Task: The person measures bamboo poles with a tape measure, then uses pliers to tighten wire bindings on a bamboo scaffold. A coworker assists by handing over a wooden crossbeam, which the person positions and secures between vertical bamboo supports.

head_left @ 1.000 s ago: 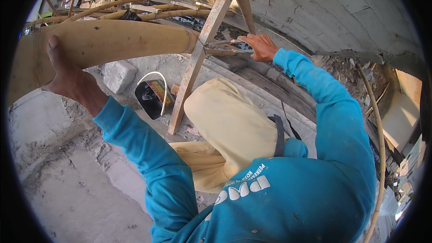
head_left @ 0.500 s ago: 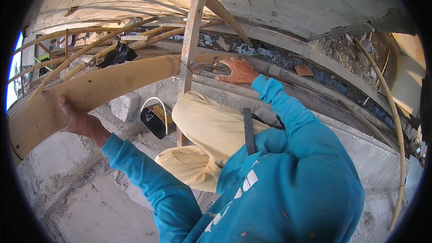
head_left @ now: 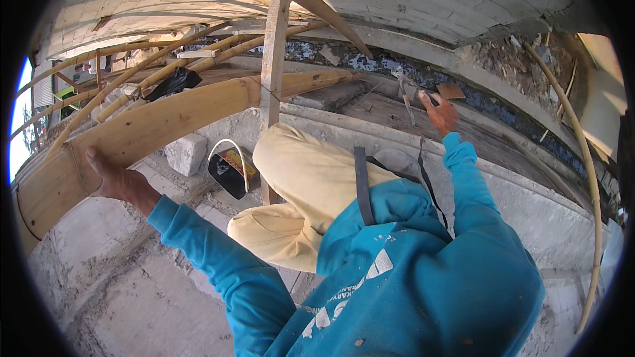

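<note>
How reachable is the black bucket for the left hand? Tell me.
Probably yes, if the left hand leaves the thick bamboo pole; nothing visible covers the black bucket.

L head cam looks dn fr above, wide

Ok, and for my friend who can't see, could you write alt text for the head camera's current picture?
A person in a blue sweatshirt grips a thick bamboo pole with the left hand, while the right hand holds a metal hand tool, possibly pincers. The pole meets a wooden post, with a black bucket nearby.
</note>
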`<action>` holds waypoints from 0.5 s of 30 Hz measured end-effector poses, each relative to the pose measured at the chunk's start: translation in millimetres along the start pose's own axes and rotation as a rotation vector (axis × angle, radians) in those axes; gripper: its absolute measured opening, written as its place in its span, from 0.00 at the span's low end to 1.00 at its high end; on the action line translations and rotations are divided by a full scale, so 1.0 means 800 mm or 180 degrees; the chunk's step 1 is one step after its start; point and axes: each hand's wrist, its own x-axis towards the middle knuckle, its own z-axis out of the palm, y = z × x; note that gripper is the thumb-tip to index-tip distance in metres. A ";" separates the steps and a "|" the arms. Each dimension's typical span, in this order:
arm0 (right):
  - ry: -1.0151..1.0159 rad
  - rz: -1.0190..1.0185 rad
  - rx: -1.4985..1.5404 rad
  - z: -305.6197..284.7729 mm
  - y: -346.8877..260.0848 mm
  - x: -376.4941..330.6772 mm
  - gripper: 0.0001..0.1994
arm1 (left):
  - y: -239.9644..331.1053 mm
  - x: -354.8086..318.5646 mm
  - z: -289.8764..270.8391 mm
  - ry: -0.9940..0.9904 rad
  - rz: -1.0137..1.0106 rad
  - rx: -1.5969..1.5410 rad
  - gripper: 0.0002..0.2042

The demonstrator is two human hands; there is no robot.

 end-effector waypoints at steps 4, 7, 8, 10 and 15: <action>0.0728 0.0297 0.0344 -0.020 0.041 0.005 0.41 | 0.004 0.000 0.002 0.0006 -0.0099 0.0006 0.37; 0.1376 0.0003 0.0976 -0.022 0.031 0.000 0.36 | 0.006 -0.001 0.001 -0.0135 -0.0064 -0.0107 0.36; 0.1610 -0.0164 0.1208 -0.023 0.019 -0.002 0.34 | 0.005 -0.002 0.000 -0.0130 -0.0066 -0.0123 0.35; 0.1593 -0.0506 0.1499 -0.029 -0.007 -0.014 0.29 | 0.004 -0.002 -0.001 -0.0059 -0.0021 -0.0122 0.34; 0.2017 -0.1426 0.2321 -0.062 -0.088 -0.046 0.18 | 0.005 0.001 0.003 -0.0026 0.0187 -0.0252 0.32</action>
